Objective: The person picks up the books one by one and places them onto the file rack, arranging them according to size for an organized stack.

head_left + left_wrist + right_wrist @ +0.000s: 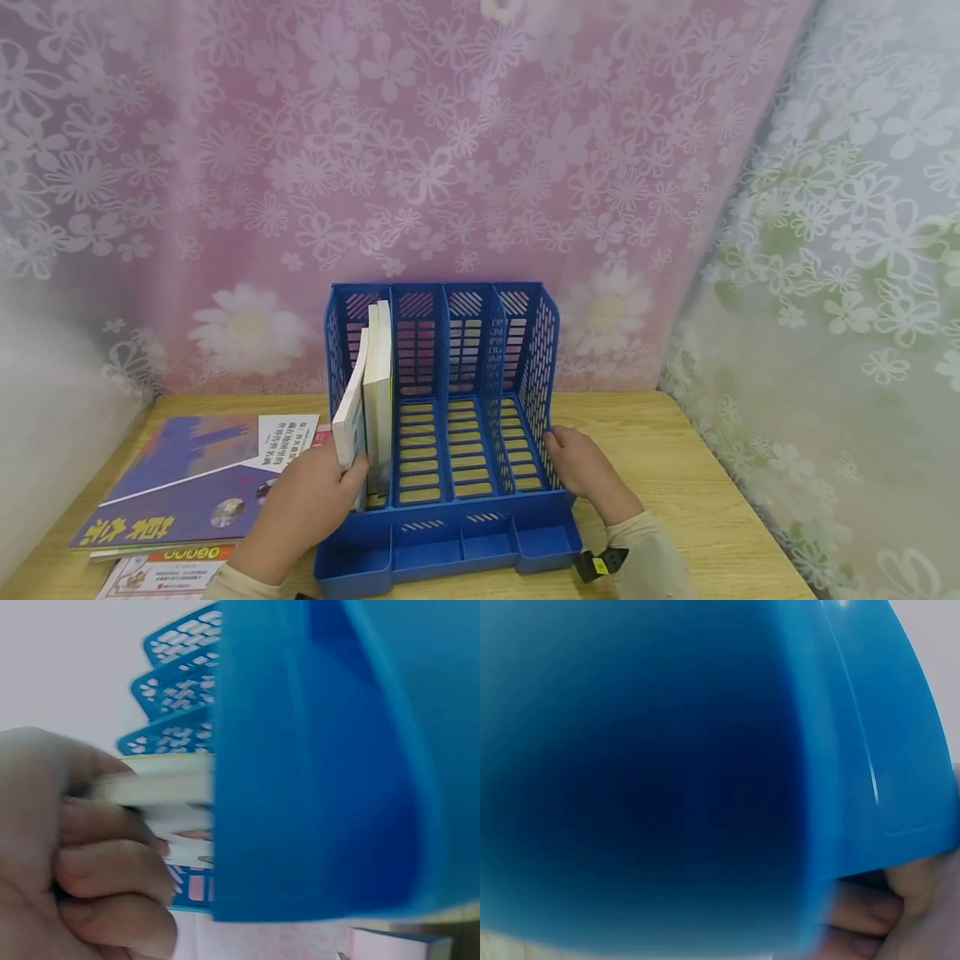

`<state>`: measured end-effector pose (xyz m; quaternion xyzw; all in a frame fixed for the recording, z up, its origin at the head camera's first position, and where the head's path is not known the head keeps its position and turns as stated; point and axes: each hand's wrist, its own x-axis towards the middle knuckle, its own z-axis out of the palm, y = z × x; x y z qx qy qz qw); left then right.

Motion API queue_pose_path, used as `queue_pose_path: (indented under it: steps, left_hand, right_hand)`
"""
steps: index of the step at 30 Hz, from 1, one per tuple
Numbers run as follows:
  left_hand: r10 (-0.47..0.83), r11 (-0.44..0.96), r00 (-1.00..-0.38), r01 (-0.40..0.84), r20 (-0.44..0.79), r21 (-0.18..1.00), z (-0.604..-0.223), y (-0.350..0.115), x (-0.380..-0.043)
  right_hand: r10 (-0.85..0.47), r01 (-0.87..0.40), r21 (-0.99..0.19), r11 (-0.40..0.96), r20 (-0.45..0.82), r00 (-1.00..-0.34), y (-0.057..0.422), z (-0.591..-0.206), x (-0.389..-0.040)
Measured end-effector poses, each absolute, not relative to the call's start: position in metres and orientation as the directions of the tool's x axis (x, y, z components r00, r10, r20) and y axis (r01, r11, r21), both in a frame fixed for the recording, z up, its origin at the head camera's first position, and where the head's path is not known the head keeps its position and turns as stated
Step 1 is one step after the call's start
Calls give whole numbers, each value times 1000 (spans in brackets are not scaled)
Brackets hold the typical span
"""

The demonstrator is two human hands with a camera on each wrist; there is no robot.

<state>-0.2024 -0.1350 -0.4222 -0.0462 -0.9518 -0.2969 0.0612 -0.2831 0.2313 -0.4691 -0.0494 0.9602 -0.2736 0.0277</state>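
Observation:
A blue desktop book rack with several upright compartments and a low front tray stands on the table. My left hand pinches a thin white-edged book in the leftmost compartment, its thumb on the right face. This book leans left beside two upright cream-paged books. Curled fingers show beside the book in the left wrist view. My right hand grips the lower front of the rack's right side wall; the rack's blue plastic hides part of its fingers in the right wrist view.
Left of the rack lies a large purple book with a white corner, on top of other printed matter. The wooden table ends at a pink floral curtain behind and a pale floral curtain on the right.

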Motion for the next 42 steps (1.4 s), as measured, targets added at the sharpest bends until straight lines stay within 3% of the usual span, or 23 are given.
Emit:
queue_pose_path:
  steps: [17, 23, 29, 36, 42]
  left_hand:
    - [-1, 795, -952, 185, 306, 578, -425, -141, -206]
    - [20, 847, -896, 251, 444, 468, -432, -138, -212]
    - [28, 866, -929, 207, 368, 455, -439, -141, -220]
    - [36, 805, -965, 182, 260, 564, -439, -142, -219]
    - [70, 810, -952, 228, 298, 540, -436, -146, -218]
  right_hand:
    - [-121, -87, -531, 843, -29, -992, 233, -468, -278]
    - [-129, -94, -536, 839, -28, -991, 233, -466, -280]
    - [-129, -105, -535, 838, -7, -992, 233, -465, -280]
    - [-131, -102, -541, 835, -15, -991, 232, -465, -282]
    - [-130, -96, -540, 836, -25, -991, 230, -463, -281]
